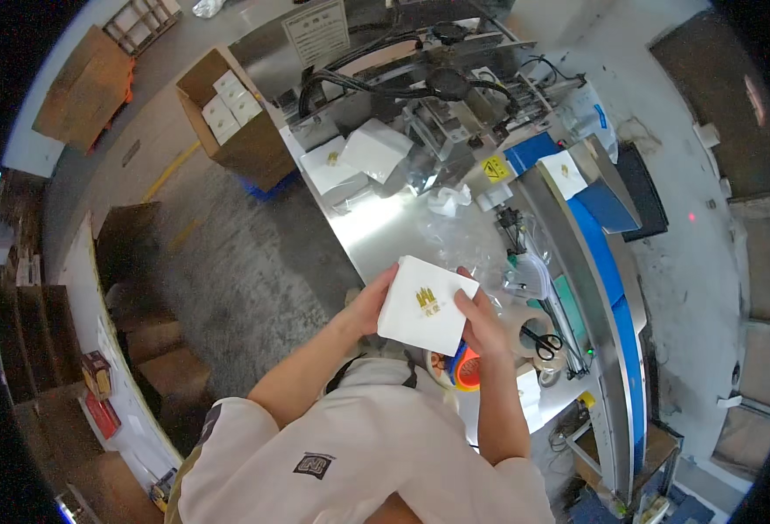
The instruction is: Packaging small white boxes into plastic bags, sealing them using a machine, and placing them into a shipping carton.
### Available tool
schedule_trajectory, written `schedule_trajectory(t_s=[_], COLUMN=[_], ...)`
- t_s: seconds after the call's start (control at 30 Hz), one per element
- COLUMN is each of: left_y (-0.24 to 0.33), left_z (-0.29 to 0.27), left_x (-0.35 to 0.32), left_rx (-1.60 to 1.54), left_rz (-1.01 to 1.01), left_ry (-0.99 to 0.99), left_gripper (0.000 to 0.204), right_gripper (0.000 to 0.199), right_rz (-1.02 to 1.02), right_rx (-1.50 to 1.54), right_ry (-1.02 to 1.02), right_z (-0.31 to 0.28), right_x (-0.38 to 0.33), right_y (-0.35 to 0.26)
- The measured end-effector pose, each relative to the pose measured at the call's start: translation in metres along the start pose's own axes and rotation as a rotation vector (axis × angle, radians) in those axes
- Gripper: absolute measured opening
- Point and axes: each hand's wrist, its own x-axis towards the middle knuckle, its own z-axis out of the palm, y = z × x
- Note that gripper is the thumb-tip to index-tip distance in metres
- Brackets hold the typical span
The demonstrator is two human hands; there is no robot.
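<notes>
In front of my chest I hold a square stack of white paper napkins (415,325) with a gold printed emblem on top. My left hand (371,302) is closed round its left edge. On the opposite side my right hand (483,323) grips the edge, its thumb lying on top. Beyond the stack, crumpled clear plastic film (463,240) covers part of the shiny metal table (363,227). More white napkin stacks (376,150) lie at the table's far left corner, one showing a gold emblem.
An open cardboard box (267,157) with white packs stands left of the table. On the right runs a blue conveyor belt (607,271) carrying a white pack (563,175). Black scissors (544,343), tape rolls (467,367) and a machine with cables (441,122) are around the table.
</notes>
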Motion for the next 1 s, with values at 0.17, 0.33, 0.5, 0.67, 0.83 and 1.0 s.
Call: schedule_trajectory(t_s=[0.17, 0.33, 0.5, 0.67, 0.83, 1.0], left_y=[-0.009, -0.009, -0.011, -0.020, -0.028, -0.027], left_z=[0.010, 0.004, 0.082, 0.119, 0.149, 0.177], left_x=[0.010, 0.007, -0.005, 0.007, 0.033, 0.071], left_rx=[0.250, 0.789, 0.848, 0.946, 1.017, 1.101], left_rz=[-0.015, -0.043, 0.035, 0.049, 0.091, 0.109], left_ry=[0.117, 0.128, 0.143, 0.138, 0.127, 0.074], left_gripper=[0.063, 0.074, 0.075, 0.069, 0.066, 0.069], right_gripper=[0.083, 0.085, 0.093, 0.097, 0.099, 0.099], right_rz=[0.001, -0.058, -0.124, -0.134, -0.300, -0.446], right_rx=[0.230, 0.066, 0.177, 0.247, 0.284, 0.250], right_ry=[0.084, 0.179, 0.147, 0.141, 0.224, 0.175], right_z=[-0.015, -0.027, -0.052, -0.067, -0.086, -0.119], right_x=[-0.015, -0.033, -0.047, -0.060, -0.066, -0.059], right_y=[0.006, -0.003, -0.004, -0.016, -0.032, -0.062])
